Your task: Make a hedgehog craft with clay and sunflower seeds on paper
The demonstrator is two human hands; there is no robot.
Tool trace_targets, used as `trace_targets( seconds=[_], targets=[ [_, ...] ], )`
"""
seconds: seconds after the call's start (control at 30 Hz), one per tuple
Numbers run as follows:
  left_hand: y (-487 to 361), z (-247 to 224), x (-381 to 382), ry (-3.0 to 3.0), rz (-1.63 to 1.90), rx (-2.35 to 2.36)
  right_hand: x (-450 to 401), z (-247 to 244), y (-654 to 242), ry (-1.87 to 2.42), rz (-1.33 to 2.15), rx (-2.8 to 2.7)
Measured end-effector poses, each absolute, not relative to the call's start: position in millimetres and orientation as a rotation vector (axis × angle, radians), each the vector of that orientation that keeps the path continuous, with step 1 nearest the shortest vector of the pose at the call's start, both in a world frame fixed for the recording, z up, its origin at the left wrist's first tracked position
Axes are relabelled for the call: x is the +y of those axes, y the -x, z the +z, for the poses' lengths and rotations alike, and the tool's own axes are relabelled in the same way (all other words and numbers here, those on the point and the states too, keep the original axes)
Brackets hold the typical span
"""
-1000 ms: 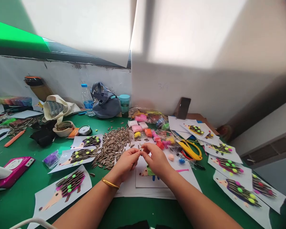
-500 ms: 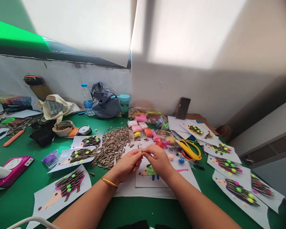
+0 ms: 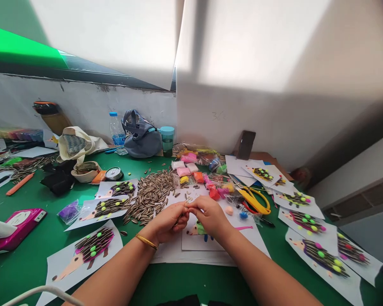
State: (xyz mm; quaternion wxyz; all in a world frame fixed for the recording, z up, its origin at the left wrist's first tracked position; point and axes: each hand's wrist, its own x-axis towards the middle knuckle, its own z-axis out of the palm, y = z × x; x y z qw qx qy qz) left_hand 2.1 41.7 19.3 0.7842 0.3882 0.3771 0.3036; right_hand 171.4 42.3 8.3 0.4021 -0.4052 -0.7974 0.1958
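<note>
My left hand (image 3: 172, 221), a gold bangle at its wrist, meets my right hand (image 3: 209, 216) fingertip to fingertip above the white papers. Both are closed in a pinch; whatever small thing sits between the fingertips is too tiny to make out. Under my right hand lies a sheet (image 3: 191, 245) bearing a clay hedgehog (image 3: 197, 228) with a peach face, green body, blue legs and a pink strip, partly hidden. A heap of sunflower seeds (image 3: 151, 195) spreads left of the hands. Right of them rest a peach clay ball (image 3: 229, 210) and a blue clay lump (image 3: 243, 215).
Bagged coloured clay (image 3: 196, 176) lies behind the hands, with yellow-handled scissors (image 3: 255, 202) to the right. Hedgehog pictures (image 3: 84, 259) flank both sides. A magenta tissue pack (image 3: 17, 229) is at left; a phone (image 3: 246, 144), bottle (image 3: 116, 131) and blue bag (image 3: 143, 140) stand along the wall.
Both hands have shifted very slightly left, fingertips still together, and the left fingers are curled a little tighter. The view has moved slightly; the things on the table look unchanged.
</note>
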Motion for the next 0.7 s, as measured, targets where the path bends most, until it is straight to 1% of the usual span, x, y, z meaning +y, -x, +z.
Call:
trace_targets(
  seconds=[0.2, 0.53, 0.63, 0.7],
  targets=[
    [-0.5, 17.8, 44.9, -0.817, 0.646, 0.849, 44.5, 4.6, -168.9, 1.046, 0.507, -2.012],
    [-6.7, 11.3, 43.3, -0.951, 0.709, 0.927, 46.1, 2.9, -168.9, 1.161, 0.608, -1.963],
    [-9.8, 8.8, 42.3, -1.067, 0.753, 1.008, 45.8, 3.3, -170.5, 1.186, 0.631, -1.934],
    [-11.2, 7.4, 42.4, -1.217, 0.785, 1.094, 45.4, 3.5, -171.4, 1.192, 0.587, -1.967]
  ],
)
